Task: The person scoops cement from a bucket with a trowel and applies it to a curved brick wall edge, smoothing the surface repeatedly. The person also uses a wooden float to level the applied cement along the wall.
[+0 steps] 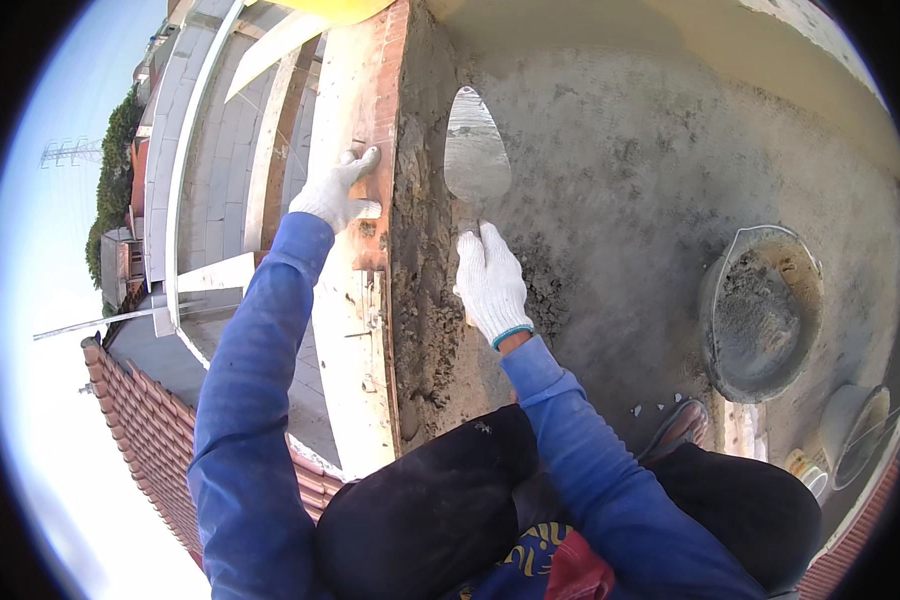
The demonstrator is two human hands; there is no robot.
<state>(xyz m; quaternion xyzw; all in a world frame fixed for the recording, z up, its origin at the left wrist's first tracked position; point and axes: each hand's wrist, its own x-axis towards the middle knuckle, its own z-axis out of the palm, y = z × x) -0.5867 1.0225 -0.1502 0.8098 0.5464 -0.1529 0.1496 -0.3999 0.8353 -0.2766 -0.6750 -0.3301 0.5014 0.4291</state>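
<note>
My left hand, in a white knit glove, rests on a pale wooden board along the wall's edge, its fingers spread apart. My right hand, also gloved, is closed on the handle of a leaf-shaped steel trowel. The trowel's blade points away from me, beside a rough strip of grey mortar that runs along the inner side of the board. The blade's face is smeared pale grey.
A bucket of mortar stands at right, another bucket behind my knee. Beyond the edge are white framing, tiled roofs, trees and a pylon. My sandalled foot is on the grey surface.
</note>
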